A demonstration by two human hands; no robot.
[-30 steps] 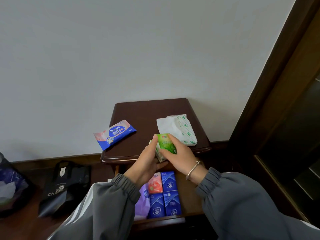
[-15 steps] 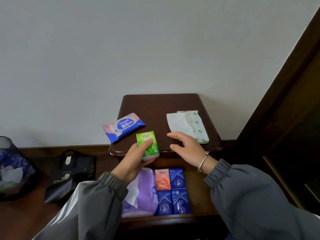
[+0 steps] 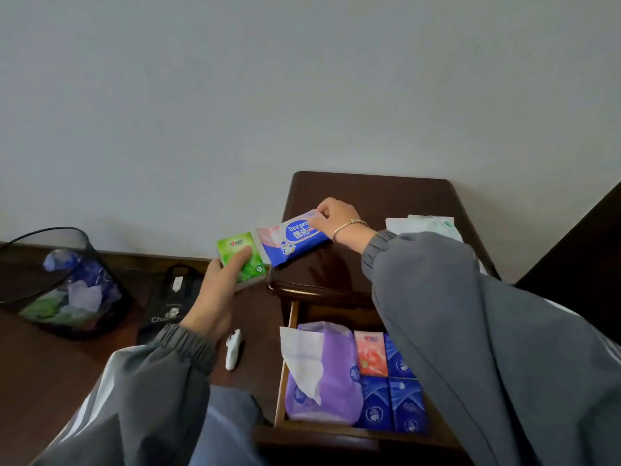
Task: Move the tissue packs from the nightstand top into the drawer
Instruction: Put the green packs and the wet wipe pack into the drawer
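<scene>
My left hand (image 3: pixel 215 294) holds a small green tissue pack (image 3: pixel 240 257) in the air, left of the dark wooden nightstand (image 3: pixel 369 196). Across the nightstand top, my right hand (image 3: pixel 336 218) grips the far end of a blue and pink wipes pack (image 3: pixel 292 240) that overhangs the left edge. A white and green tissue pack (image 3: pixel 423 225) lies at the right of the top, partly behind my right sleeve. Below, the open drawer (image 3: pixel 285 375) contains a purple tissue pack (image 3: pixel 332 371), a red pack (image 3: pixel 369 353) and several blue packs (image 3: pixel 389 405).
A black mesh waste bin (image 3: pixel 64 284) with rubbish stands at the left on the dark floor. Beside it lies a black bag (image 3: pixel 168 304). A small white object (image 3: pixel 233 349) rests on the floor near the drawer. Dark wooden panelling (image 3: pixel 584 247) rises at the right.
My left hand carried the green pack leftwards off the nightstand edge. My right hand crossed from the front right of the top to the blue and pink pack and took hold of it.
</scene>
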